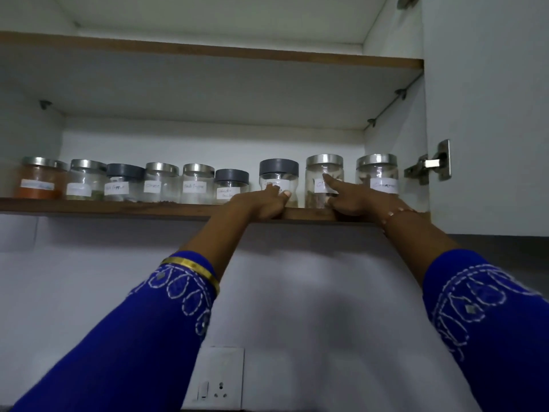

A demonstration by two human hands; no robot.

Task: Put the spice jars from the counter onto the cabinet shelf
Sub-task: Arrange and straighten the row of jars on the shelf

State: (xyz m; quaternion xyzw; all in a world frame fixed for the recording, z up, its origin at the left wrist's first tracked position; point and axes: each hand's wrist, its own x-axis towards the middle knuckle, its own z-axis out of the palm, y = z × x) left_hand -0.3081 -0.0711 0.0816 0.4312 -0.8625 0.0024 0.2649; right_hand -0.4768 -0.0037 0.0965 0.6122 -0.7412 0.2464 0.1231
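With my left hand (pixel 261 203) pressing fingertips on the grey-lidded clear glass jar (pixel 278 181) and my right hand (pixel 350 197) poking one straight finger at the steel-lidded clear glass jar (pixel 324 181), both near the brown wooden shelf (pixel 118 206) lip, a hard nudge could tip either; their handwritten labels are too blurred to read.

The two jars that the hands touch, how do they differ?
The clear jar with the grey plastic lid, touched by the left hand, is shorter and looks nearly empty. The clear jar with the silver metal lid, touched by the right hand, is taller and holds brownish pieces. Both stand upright and bear white labels.
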